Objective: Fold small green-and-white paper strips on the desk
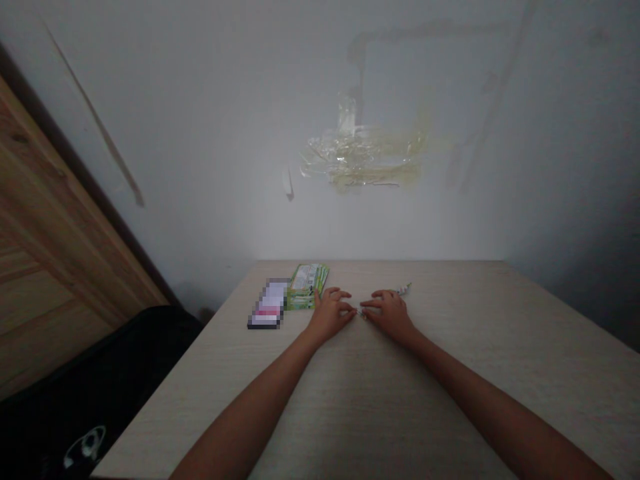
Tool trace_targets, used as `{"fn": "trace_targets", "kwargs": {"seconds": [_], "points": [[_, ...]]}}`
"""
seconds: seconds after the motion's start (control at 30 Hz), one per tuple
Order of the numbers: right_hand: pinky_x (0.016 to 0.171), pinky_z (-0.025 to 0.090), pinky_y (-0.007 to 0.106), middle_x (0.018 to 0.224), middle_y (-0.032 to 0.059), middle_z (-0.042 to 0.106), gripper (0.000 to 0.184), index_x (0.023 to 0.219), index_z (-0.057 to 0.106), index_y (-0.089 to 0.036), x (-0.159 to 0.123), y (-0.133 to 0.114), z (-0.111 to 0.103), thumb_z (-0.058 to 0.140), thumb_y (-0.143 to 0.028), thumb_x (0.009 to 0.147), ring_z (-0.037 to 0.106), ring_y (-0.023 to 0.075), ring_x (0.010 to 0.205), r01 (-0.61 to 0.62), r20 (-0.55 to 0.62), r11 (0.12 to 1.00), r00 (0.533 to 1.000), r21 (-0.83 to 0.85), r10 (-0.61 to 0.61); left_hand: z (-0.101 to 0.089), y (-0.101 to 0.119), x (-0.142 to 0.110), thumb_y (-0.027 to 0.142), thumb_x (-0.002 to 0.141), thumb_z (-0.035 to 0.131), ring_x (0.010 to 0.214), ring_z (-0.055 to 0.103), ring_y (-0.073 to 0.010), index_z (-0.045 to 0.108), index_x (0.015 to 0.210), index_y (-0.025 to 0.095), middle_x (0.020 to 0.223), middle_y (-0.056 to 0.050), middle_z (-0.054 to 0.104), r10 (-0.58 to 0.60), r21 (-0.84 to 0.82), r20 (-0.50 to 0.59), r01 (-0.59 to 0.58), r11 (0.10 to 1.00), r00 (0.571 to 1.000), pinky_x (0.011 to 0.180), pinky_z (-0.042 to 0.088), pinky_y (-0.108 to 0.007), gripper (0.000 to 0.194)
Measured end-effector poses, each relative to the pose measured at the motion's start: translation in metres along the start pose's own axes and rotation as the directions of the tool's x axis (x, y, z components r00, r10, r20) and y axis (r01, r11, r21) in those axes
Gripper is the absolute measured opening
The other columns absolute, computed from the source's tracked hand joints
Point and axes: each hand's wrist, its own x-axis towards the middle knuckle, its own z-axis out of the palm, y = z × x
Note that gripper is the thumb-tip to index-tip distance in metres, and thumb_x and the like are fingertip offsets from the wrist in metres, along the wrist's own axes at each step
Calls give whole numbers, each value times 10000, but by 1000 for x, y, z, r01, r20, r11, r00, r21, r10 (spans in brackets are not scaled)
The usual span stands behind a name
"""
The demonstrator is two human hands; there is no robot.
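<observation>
My left hand [331, 315] rests on the table, its thumb and index fingertips closed at a tiny light-coloured piece [361, 313]. From the other side my right hand [391, 315] meets the same piece with thumb and forefinger. The piece is too small and dim to name, and fingertips partly cover it. Just beyond my right hand lies a slim, pale, pen-like item [404, 289], partly hidden by the fingers. Green-and-white printed packaging [307, 277] lies behind my left hand, which overlaps its right edge.
A phone-like device [270, 303] with a blurred screen lies left of the packaging. The pale wooden table [450, 387] meets a wall [225, 133] bearing peeling clear tape [365, 157]. At the left are a wooden panel [45, 253] and a black fabric item [115, 373].
</observation>
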Motion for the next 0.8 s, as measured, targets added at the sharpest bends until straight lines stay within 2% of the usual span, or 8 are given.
{"fn": "trace_targets", "kwargs": {"seconds": [0.17, 0.33, 0.53, 0.67, 0.8], "points": [[932, 341, 449, 1139, 60, 634, 196, 1005, 745, -388, -1, -2, -1, 674, -415, 824, 496, 278, 1103, -30, 2, 999, 1000, 35, 30, 0, -1, 1, 396, 844, 639, 1298, 383, -273, 754, 892, 343, 1278, -7, 607, -7, 0, -12, 7, 1000, 1000, 1112, 56, -675, 135], [954, 327, 476, 1153, 53, 630, 206, 1000, 743, -386, -1, -8, -5, 680, -425, 808, 487, 286, 1125, -74, 21, 997, 997, 27, 73, 1, -1, 0, 397, 859, 625, 1287, 397, -260, 727, 998, 395, 1272, -4, 603, 24, 24, -29, -24, 999, 999, 1108, 27, -682, 173], [967, 322, 493, 1180, 48, 623, 214, 1018, 733, -402, -3, -9, -4, 669, -428, 816, 487, 288, 1146, -93, 31, 995, 995, 21, 92, 2, 0, 0, 406, 851, 636, 1304, 377, -277, 730, 976, 411, 1314, -2, 574, 42, 86, -23, -40, 995, 999, 1087, 13, -717, 157], [978, 335, 485, 1182, 49, 629, 211, 1027, 735, -384, -3, -5, 1, 643, -418, 841, 501, 275, 1137, -56, 3, 997, 998, 43, 56, 2, 2, 1, 387, 846, 646, 1294, 389, -275, 740, 925, 374, 1291, 0, 597, 56, 105, -36, -52, 993, 998, 1089, -14, -716, 123], [968, 385, 452, 1094, 63, 669, 200, 995, 752, -305, -1, 6, 7, 621, -312, 845, 546, 251, 1071, 31, -32, 989, 999, 145, -26, 1, 1, 1, 385, 840, 651, 1289, 395, -275, 738, 861, 328, 1257, 4, 617, 44, 91, -47, -39, 995, 998, 1090, 7, -714, 106]]}}
